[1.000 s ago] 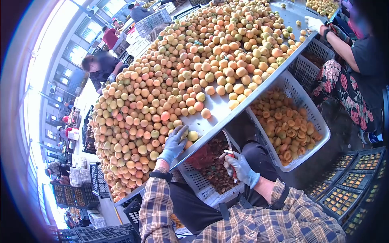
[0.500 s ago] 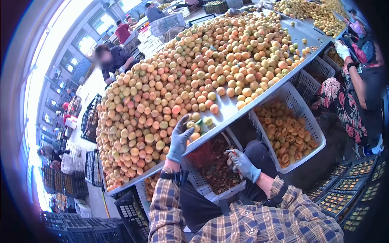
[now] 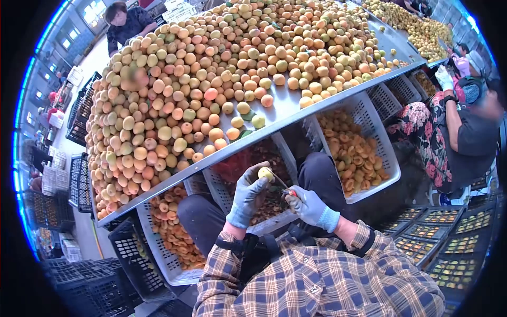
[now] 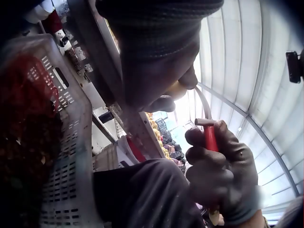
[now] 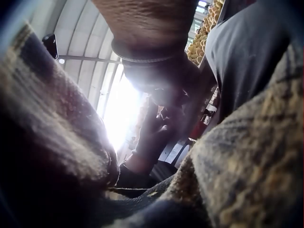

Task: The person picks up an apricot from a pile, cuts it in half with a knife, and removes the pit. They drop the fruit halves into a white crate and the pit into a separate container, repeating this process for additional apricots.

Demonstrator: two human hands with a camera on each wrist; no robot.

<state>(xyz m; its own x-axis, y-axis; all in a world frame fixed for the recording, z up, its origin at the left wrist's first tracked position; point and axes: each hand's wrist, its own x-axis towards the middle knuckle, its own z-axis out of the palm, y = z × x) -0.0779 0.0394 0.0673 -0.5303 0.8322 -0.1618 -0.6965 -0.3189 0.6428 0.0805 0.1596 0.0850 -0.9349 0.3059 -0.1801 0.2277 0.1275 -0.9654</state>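
In the head view my gloved left hand [image 3: 246,199] holds a yellow-green apricot [image 3: 265,173] above the lap, gripping it between thumb and fingers. My gloved right hand [image 3: 317,208] grips a curved knife by its red handle [image 3: 290,193]. The thin blade [image 4: 204,102] reaches up to the apricot, and its tip end is hidden by the fruit and fingers in the left wrist view. A large heap of apricots [image 3: 174,100] covers the sloping metal table [image 3: 280,112] in front. The right wrist view is dark, with both hands in shadow.
A white crate [image 3: 288,153] with dark scraps and red netting stands below the table edge. White crates of apricot halves flank it, right [image 3: 392,164] and left [image 3: 153,238]. Black crates [image 3: 140,259] stand at left, filled trays [image 3: 422,232] at right. Another person [image 3: 465,127] sits at right.
My left hand has left the heap with an apricot and come back over the lap to the knife. The right hand, still gripping the knife, has turned its blade to the fruit.
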